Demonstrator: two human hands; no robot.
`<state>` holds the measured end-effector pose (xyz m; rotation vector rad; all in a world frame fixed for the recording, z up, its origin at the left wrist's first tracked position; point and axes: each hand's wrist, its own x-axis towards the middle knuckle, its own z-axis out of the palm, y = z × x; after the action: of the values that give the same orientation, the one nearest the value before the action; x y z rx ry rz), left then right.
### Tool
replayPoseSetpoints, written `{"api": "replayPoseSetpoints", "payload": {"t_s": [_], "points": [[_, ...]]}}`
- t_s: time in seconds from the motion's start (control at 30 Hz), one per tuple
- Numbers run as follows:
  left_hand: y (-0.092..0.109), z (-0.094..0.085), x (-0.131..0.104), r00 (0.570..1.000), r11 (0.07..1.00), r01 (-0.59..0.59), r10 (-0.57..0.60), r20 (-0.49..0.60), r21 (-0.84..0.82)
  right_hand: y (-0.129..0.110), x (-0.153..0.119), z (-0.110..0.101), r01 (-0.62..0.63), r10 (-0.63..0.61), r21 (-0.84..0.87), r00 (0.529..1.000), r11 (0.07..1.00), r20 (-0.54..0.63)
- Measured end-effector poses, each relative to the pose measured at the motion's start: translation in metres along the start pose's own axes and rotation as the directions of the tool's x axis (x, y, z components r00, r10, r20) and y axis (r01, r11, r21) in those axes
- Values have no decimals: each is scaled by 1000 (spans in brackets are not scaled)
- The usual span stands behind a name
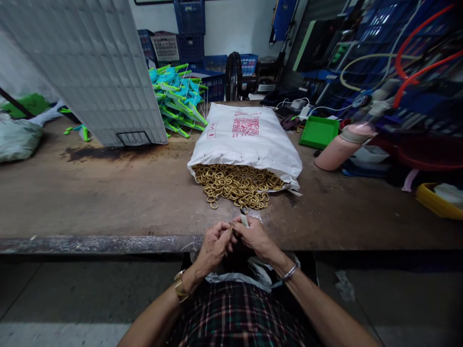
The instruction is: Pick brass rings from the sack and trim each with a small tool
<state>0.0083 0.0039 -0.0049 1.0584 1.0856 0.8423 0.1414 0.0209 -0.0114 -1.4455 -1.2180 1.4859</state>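
Observation:
Just over the table's front edge, my two hands meet at the fingertips. My left hand [216, 243] is closed in a pinch on a small gold-coloured ring [231, 231], mostly hidden by the fingers. Closed too, my right hand [256, 237] grips a small knife [244, 219] with a pale body and a dark tip that points away from me. Beyond the hands, a pile of gold-coloured rings [237, 187] spills from the open mouth of a white sack [224, 140] printed with a red code. Some rings lie loose at the pile's near edge.
The wooden table [119, 202] carries a tall grey-white panel [108, 72] at left and green-and-blue plastic parts [181, 101] behind it. On the right are a green tray [319, 132], a pink bottle [342, 147] and a yellow basin [436, 202]. Red hoses [407, 62] hang above.

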Motion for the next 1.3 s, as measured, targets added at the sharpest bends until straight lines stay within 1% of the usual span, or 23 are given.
{"api": "replayPoseSetpoints", "payload": {"t_s": [0.13, 0.3, 0.37, 0.4, 0.43, 0.47, 0.5, 0.57, 0.63, 0.73, 0.97, 1.1, 1.17, 1.3], "points": [[-2, -3, 0, 998, 996, 41, -37, 45, -83, -4, 0, 1, 30, -31, -41, 1000, 999, -6], [-4, -4, -2, 996, 971, 62, -47, 70, -232, -4, 2, 2, 62, -60, -81, 998, 995, 23], [-3, -4, -3, 996, 957, 69, -50, 73, -282, -3, 3, 0, 93, -98, -157, 995, 983, -19], [-2, -4, -3, 996, 951, 67, -49, 69, -302, -1, 3, -1, 121, -135, -225, 989, 967, -51], [-2, -3, -3, 997, 947, 63, -46, 61, -315, 0, 3, -3, 154, -186, -311, 980, 938, -74], [-2, -3, -3, 998, 946, 56, -42, 51, -320, 2, 2, -4, 193, -241, -407, 968, 893, -70], [-2, -3, -3, 999, 947, 46, -35, 40, -319, 3, 1, -5, 236, -290, -497, 957, 835, -33], [-3, -3, -2, 999, 954, 32, -25, 25, -299, 6, -3, -6, 321, -340, -622, 936, 715, 92], [-5, -3, 0, 1000, 962, 27, -25, 10, -271, 7, -6, -5, 369, -338, -688, 922, 625, 188], [-7, -4, 2, 1000, 975, 13, -17, -17, -220, 8, -7, -3, 375, -326, -745, 919, 552, 221], [-7, -4, 3, 998, 993, -48, 43, -40, -112, 7, -4, -3, 373, -312, -783, 919, 497, 239], [-8, -7, 3, 994, 994, -108, 108, -15, -30, 0, -5, -5, 359, -214, -800, 933, 481, 291], [-9, -10, 2, 992, 992, -127, 127, -1, -5, -5, -7, -5, 344, -162, -821, 939, 456, 304], [-6, -11, -7, 994, 994, -104, 106, 40, -45, -13, -9, -6, 281, -120, -881, 960, 380, 254]]}}
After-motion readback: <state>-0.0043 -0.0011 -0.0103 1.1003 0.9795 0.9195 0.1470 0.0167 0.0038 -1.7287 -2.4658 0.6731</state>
